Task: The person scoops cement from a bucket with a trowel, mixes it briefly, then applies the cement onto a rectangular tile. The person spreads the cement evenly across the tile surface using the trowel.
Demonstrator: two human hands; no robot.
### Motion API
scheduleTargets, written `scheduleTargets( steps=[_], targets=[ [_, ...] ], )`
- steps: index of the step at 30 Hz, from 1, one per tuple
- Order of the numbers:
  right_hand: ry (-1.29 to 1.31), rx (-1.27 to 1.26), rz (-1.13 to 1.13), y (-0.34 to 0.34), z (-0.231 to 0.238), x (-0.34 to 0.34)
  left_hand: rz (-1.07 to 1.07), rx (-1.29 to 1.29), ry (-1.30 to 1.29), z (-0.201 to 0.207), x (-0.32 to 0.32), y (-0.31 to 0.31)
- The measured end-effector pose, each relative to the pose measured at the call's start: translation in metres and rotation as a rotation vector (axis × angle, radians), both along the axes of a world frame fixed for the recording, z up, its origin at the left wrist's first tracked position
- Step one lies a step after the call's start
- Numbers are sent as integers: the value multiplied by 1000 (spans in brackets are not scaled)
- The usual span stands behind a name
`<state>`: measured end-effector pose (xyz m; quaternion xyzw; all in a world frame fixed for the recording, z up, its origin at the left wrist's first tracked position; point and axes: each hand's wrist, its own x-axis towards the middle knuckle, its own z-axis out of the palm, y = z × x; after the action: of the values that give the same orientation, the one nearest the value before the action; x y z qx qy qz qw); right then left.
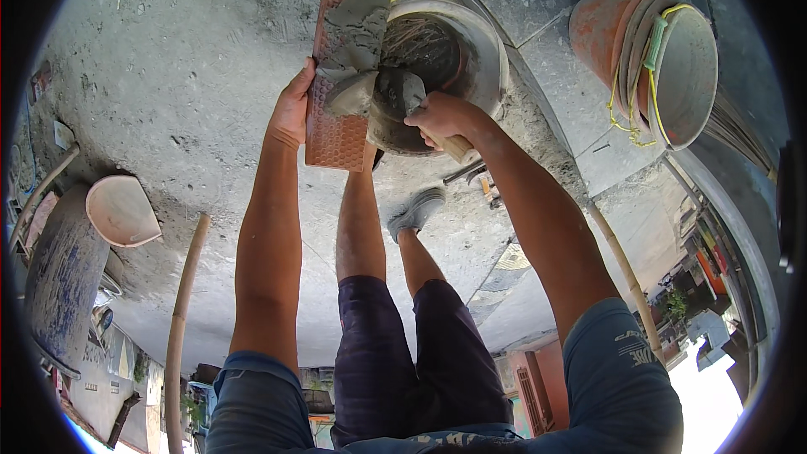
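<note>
My left hand [292, 108] grips the left edge of a reddish rectangular tile [329, 141], its honeycomb-patterned back turned up. Grey mortar [357, 29] covers the far part of that back, while the near part shows bare pattern. In my right hand [450, 118] is a trowel, closed fingers around its wooden handle [455, 148]. The trowel's blade [403, 91] reaches left to the tile, with grey mortar at its tip. Just right of the tile and partly under it stands a bucket [496, 67] with a yellow rope handle and dark, wet-looking insides.
Stacked buckets [605, 34] with a yellow rope stand at the far right on grey tiles. Bamboo poles [183, 303] flank me. A hammer-like tool [464, 172] lies near my shoe [418, 210]. At left are a blue barrel [63, 269] and a cut pale container [123, 210].
</note>
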<state>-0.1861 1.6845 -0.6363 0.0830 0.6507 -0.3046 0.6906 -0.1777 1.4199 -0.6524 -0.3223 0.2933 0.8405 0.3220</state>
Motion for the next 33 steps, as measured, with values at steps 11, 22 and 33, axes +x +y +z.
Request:
scheduleTargets(
  steps=[11, 22, 33],
  targets=[
    [568, -165, -559, 60, 114, 125, 142, 63, 130, 59, -15, -11],
    [1202, -406, -578, 23, 120, 89, 84, 128, 204, 233, -11, 61],
    [1663, -320, 186, 73, 109, 97, 64, 16, 185, 248, 16, 66]
  ],
)
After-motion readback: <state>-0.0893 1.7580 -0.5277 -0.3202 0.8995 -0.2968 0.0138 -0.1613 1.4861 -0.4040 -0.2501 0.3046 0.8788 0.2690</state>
